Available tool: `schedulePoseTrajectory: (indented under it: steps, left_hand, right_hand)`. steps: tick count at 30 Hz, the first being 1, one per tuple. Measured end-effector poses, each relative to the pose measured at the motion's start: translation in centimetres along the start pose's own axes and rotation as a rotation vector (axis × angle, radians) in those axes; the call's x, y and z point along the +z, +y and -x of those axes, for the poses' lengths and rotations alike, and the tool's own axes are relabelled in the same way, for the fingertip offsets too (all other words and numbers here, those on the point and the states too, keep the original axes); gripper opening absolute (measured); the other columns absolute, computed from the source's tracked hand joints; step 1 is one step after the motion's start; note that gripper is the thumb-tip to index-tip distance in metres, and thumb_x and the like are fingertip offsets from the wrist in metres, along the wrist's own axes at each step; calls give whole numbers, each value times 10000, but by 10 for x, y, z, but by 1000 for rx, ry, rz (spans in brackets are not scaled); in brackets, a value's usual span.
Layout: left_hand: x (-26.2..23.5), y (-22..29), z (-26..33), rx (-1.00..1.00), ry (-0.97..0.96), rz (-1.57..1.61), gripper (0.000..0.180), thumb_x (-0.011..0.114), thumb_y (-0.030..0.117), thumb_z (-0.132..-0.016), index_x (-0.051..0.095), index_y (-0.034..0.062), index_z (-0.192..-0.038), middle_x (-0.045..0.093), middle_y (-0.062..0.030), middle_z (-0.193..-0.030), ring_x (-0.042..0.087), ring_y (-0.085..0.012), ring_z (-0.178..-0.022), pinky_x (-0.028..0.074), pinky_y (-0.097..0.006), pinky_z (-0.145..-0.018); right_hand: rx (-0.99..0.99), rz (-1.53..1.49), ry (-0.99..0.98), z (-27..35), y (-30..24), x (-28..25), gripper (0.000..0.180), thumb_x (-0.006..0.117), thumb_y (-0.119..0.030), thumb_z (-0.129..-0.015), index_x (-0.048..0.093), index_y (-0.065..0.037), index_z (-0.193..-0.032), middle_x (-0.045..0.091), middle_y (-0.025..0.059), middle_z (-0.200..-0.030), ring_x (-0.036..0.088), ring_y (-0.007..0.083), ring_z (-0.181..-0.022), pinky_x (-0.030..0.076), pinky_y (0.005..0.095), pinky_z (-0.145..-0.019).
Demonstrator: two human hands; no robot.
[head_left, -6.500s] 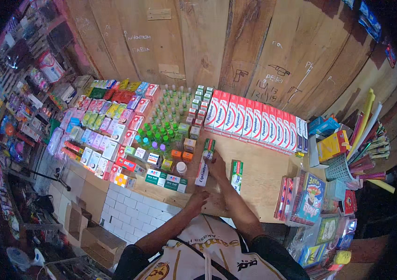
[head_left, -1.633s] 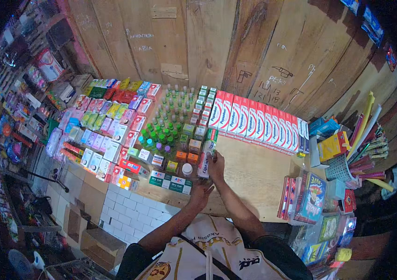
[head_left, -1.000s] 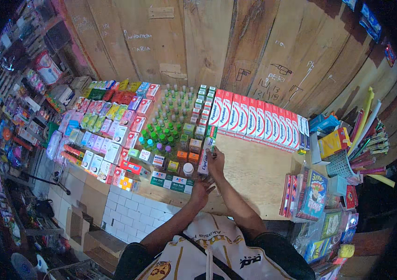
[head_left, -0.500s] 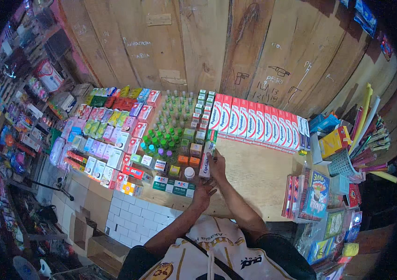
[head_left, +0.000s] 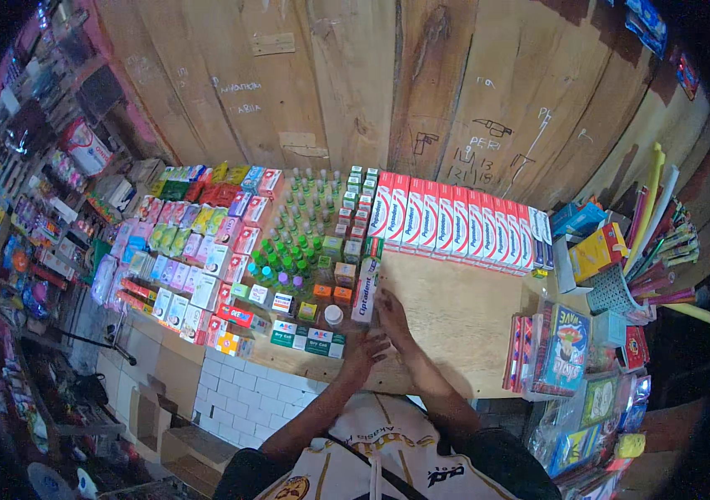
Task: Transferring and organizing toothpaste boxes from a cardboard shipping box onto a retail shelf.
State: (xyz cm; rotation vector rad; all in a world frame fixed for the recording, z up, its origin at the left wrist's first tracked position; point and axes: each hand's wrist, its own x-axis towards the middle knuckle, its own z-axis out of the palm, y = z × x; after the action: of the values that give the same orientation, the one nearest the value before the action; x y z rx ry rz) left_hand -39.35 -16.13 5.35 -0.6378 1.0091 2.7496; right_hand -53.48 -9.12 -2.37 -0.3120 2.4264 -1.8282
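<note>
A white and red toothpaste box [head_left: 364, 293] with a green end lies lengthwise on the wooden table, along the right side of the small bottles and boxes. My right hand [head_left: 392, 319] is just right of its near end, fingers loosely extended and holding nothing I can see. Below that end is my left hand [head_left: 363, 353], fingers spread and pointing right, with nothing in them. Left of the toothpaste box stand a white-capped bottle [head_left: 333, 315] and green and white battery boxes [head_left: 319, 342]. Beyond it, a row of red and white toothpaste boxes [head_left: 446, 218] runs along the wall.
Green-capped bottles [head_left: 292, 248] stand left of centre, with soap packs [head_left: 192, 242] further left. At the right are a stack of books [head_left: 556, 350] and a grey basket [head_left: 617, 293] of long sticks. The table [head_left: 455, 321] meets a plank wall [head_left: 355, 92] behind.
My right hand has come off the toothpaste box and drawn back toward me on its right. The box stays lying by the small boxes. My left hand remains near its end.
</note>
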Motion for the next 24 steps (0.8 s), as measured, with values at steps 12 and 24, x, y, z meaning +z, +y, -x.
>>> schedulePoseTrajectory:
  steps: [12,24]
  left_hand:
    - [-13,-19,40,-343,-200,-608,418,522,273,-913,475,29,-1250,605,-122,-1131,595,-217,-1000,465,-343,-857]
    - [-34,-2,52,-565,-601,-897,331,481,294,-946,516,65,-1182,615,-78,-1059,590,-162,-935,456,-273,-780]
  right_hand:
    - [171,-179,-202,122,-10,-57,217,561,-121,-901,602,-10,-1083,602,32,-923,567,115,-819,467,248,-716]
    - [382,-547,434,223,-55,-39,206,573,-166,-897,616,-35,-1049,612,27,-887,555,104,-765,461,243,-643]
